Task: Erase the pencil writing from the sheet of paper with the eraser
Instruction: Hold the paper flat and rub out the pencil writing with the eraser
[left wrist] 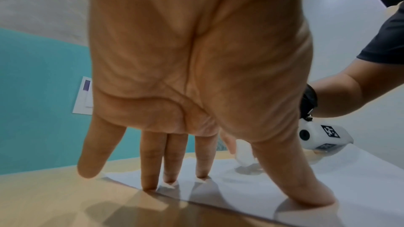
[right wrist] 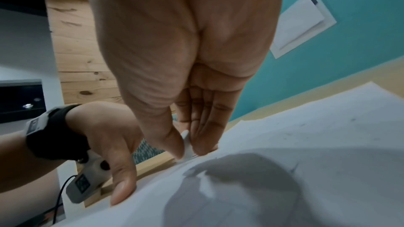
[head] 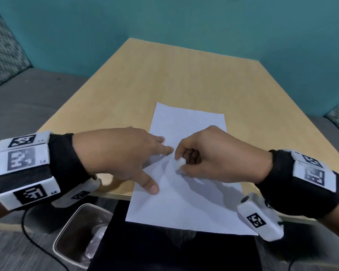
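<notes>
Wooden table (head: 164, 79) fills the view, teal wall behind it, grey seating on both sides. The sheet of paper (head: 184, 202) lies lengthwise on the near half, its near end hanging past the table edge above my dark lap. My left hand (head: 121, 157) is spread flat, fingers straight, thumb and fingertips pressing the sheet's left edge; I judge this anchors the paper so rubbing won't drag or crumple it. The sheet already ridges up slightly between the hands. My right hand (head: 213, 155) is bunched, thumb and fingers pinching the small white eraser (head: 179, 163), whose lower end meets the paper near the sheet's middle, just beside the left index fingertip. Faint grey pencil marks (right wrist: 292, 168) show in the right wrist view; too faint to read. A clear bin (head: 80, 235) stands on the floor near left, a black cable (head: 30, 237) trailing by it. Nothing blocks the stroke but my own left fingers, close by.
</notes>
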`<action>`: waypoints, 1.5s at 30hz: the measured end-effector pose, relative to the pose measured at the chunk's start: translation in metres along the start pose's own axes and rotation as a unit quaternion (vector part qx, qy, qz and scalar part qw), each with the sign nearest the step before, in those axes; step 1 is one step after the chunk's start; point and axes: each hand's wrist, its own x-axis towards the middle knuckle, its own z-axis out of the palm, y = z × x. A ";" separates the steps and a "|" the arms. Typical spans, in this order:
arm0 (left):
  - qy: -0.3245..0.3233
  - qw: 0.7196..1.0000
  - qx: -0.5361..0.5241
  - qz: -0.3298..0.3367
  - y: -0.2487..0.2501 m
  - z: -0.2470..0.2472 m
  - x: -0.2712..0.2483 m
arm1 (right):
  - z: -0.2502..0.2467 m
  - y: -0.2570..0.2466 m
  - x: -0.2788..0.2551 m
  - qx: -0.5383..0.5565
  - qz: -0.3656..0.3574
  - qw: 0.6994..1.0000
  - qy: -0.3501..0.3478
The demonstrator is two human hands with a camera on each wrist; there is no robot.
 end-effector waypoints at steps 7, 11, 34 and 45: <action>-0.020 1.000 0.018 -0.016 0.001 -0.001 0.000 | 0.007 -0.008 0.009 -0.045 -0.005 0.999 -0.019; -0.029 0.999 0.027 -0.022 0.002 -0.003 0.001 | 0.003 -0.007 0.012 -0.072 0.000 0.997 -0.012; -0.031 0.998 0.051 -0.025 0.002 -0.003 0.003 | 0.010 -0.014 0.006 -0.120 -0.028 0.992 0.002; -0.002 0.999 0.039 -0.003 -0.002 -0.004 -0.003 | -0.023 0.008 -0.042 -0.077 0.049 0.995 -0.028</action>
